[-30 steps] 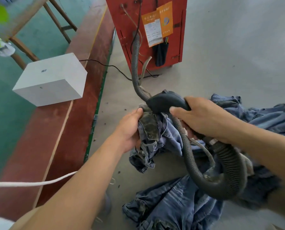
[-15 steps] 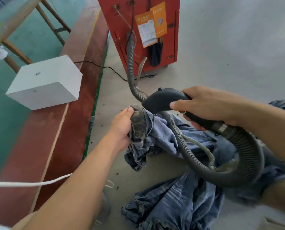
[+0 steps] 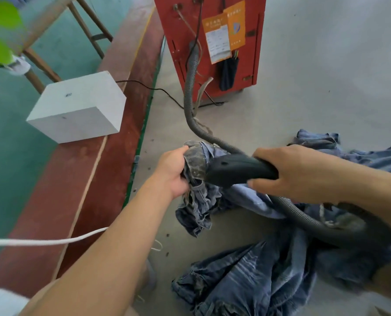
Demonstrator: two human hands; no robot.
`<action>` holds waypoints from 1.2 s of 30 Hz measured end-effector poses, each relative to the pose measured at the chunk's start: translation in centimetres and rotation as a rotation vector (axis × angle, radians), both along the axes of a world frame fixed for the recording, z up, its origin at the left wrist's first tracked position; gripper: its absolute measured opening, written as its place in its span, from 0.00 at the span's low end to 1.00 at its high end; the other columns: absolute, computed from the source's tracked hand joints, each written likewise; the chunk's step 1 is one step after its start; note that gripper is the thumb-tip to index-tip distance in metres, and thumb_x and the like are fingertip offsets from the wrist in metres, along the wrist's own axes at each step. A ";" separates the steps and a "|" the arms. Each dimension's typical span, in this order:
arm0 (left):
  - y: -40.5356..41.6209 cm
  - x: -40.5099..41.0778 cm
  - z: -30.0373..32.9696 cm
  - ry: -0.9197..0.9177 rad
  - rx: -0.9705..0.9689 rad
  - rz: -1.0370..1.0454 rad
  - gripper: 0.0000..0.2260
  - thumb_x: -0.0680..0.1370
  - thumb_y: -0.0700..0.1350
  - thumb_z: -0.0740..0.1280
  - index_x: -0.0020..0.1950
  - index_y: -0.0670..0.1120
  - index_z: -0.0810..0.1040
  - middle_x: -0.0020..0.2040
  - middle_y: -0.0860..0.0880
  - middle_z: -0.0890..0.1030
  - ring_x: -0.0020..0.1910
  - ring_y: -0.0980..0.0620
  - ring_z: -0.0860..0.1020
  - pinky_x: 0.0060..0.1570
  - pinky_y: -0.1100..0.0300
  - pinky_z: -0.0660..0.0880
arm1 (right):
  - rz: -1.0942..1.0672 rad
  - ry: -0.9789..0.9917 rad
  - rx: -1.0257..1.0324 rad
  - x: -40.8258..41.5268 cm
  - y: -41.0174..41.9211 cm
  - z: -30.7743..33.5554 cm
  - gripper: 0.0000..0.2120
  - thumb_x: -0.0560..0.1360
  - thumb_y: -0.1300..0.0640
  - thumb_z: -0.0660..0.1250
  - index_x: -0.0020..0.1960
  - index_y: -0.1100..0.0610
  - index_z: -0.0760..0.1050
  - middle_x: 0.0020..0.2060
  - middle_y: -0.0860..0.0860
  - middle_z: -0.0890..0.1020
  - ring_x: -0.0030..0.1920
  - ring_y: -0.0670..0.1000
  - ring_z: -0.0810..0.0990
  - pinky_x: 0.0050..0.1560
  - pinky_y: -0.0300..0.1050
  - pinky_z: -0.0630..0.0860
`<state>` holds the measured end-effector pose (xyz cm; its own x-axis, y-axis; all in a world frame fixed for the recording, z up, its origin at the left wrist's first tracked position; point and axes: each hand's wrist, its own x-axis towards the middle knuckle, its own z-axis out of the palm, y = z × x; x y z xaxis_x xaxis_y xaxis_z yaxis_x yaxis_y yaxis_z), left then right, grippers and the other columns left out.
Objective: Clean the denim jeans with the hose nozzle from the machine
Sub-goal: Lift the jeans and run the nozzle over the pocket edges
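Observation:
My left hand (image 3: 173, 171) grips a bunched, dirty part of the blue denim jeans (image 3: 199, 190) and holds it up off the grey floor. My right hand (image 3: 297, 172) is wrapped round the black hose nozzle (image 3: 238, 171), whose tip presses against the held fabric. A grey ribbed hose (image 3: 191, 92) runs from the red machine (image 3: 209, 42) down to the nozzle and loops under my right forearm. More denim (image 3: 247, 277) lies crumpled on the floor below.
A white block (image 3: 78, 109) sits on a red-brown strip (image 3: 112, 169) along the left. A white cord (image 3: 46, 241) crosses it. A black cable (image 3: 153, 88) leads to the machine. Wooden legs (image 3: 87, 30) stand at the far left, and further jeans (image 3: 358, 153) lie at the right.
The nozzle has dropped from above the bunched denim to level with it, its tip now against the fabric. My left hand keeps hold of the jeans.

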<state>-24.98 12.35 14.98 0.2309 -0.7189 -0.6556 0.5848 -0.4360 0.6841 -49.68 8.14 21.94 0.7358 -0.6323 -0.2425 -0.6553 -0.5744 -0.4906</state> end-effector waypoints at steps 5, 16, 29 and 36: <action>0.1 0.2 0.2 0.094 -0.008 -0.074 0.20 0.87 0.44 0.55 0.76 0.36 0.70 0.74 0.36 0.73 0.74 0.39 0.72 0.76 0.43 0.67 | -0.043 -0.067 -0.066 0.9 -0.3 -1.1 0.11 0.76 0.38 0.67 0.45 0.44 0.72 0.33 0.45 0.79 0.36 0.39 0.78 0.30 0.35 0.69; 0.3 0.3 0.6 0.125 -0.001 -0.158 0.17 0.86 0.48 0.56 0.66 0.41 0.78 0.62 0.39 0.80 0.58 0.42 0.79 0.57 0.47 0.79 | -0.252 -0.240 -0.019 1.2 -1.0 -0.6 0.12 0.79 0.41 0.66 0.47 0.49 0.71 0.27 0.48 0.79 0.25 0.44 0.76 0.24 0.36 0.68; 2.0 1.2 0.8 -0.307 -0.188 -0.422 0.16 0.88 0.47 0.56 0.71 0.47 0.76 0.66 0.45 0.83 0.66 0.45 0.80 0.66 0.48 0.77 | -0.410 -0.255 0.714 0.7 -5.8 -0.6 0.15 0.79 0.47 0.71 0.47 0.59 0.74 0.34 0.59 0.77 0.28 0.55 0.76 0.26 0.44 0.76; 3.1 2.3 0.8 -0.357 -0.211 -0.403 0.15 0.86 0.48 0.58 0.65 0.47 0.81 0.65 0.41 0.83 0.62 0.43 0.82 0.57 0.51 0.81 | -0.366 -0.057 0.251 1.4 -5.9 -2.9 0.12 0.80 0.48 0.69 0.48 0.57 0.77 0.34 0.56 0.83 0.27 0.53 0.81 0.27 0.47 0.80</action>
